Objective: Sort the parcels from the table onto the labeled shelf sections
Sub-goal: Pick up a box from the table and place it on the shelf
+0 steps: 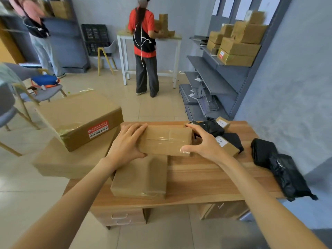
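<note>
Pickup is judged under way; taped parcel (pixel 166 141) on the table (pixel 206 175) is clasped endwise, left hand (pixel 125 143) and right hand (pixel 202 141) fingers curled round it; lifting toward shelf (pixel 215 78) beyond the table is called for.

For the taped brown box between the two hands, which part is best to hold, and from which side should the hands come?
Hold the taped box by its two short ends, one hand from each side, as the left hand and right hand do now. It is long and flat, and it rests on another parcel, so its ends are free.
</note>
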